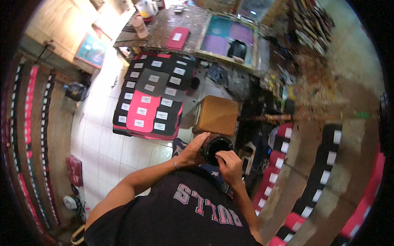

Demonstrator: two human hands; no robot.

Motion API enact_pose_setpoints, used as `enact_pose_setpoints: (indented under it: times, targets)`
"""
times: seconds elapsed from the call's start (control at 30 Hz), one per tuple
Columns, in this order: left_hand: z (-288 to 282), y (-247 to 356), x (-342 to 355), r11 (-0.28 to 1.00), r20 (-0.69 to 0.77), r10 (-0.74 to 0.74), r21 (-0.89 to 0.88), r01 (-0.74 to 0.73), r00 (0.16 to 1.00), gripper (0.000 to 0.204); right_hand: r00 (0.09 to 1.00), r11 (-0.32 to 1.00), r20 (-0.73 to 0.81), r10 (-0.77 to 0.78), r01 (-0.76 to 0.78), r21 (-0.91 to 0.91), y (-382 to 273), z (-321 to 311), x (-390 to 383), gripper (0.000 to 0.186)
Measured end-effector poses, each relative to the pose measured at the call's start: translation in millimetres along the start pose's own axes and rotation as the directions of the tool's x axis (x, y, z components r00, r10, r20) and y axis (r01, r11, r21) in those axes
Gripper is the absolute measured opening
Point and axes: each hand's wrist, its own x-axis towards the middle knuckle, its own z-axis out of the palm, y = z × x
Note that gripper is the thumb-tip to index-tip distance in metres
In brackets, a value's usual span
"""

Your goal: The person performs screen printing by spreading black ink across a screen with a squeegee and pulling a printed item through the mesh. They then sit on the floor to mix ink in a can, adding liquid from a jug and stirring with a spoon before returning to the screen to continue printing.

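My left hand (192, 151) is wrapped round the side of a dark, round container (217, 142) with a glossy black top, held low in front of my body. My right hand (229, 164) has its fingers closed at that top; what they grip, if anything, I cannot make out. Just beyond the container is a brown woven-textured plastic basket or stool (215, 114). A dark cloth with pale stars (179, 146) lies under my hands.
Stacked black, grey and pink pieces with white labels (143, 110) stand ahead. A messy worktable (184, 20) holds a framed screen (221, 28), a pink piece (176, 39) and bottle (140, 28). Rows of similar pieces line the left (30, 94) and right (316, 172).
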Motion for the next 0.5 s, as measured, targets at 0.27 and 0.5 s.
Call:
enact_pose_setpoints:
  times: [0.27,0.5]
  targets:
    - [16.4,-5.1,58.7,0.993,-0.230,-0.115,-0.055,0.106,0.966,0.116,0.980,0.984,0.153,-0.125,0.142,-0.105,47.3,-48.1,77.6,0.020]
    - [-33.4,-42.6,146.3,0.995,-0.193,-0.062,0.060,0.075,0.979,0.119,0.965,0.964,0.230,-0.123,0.171,-0.203,83.0,-41.0,173.5,0.020]
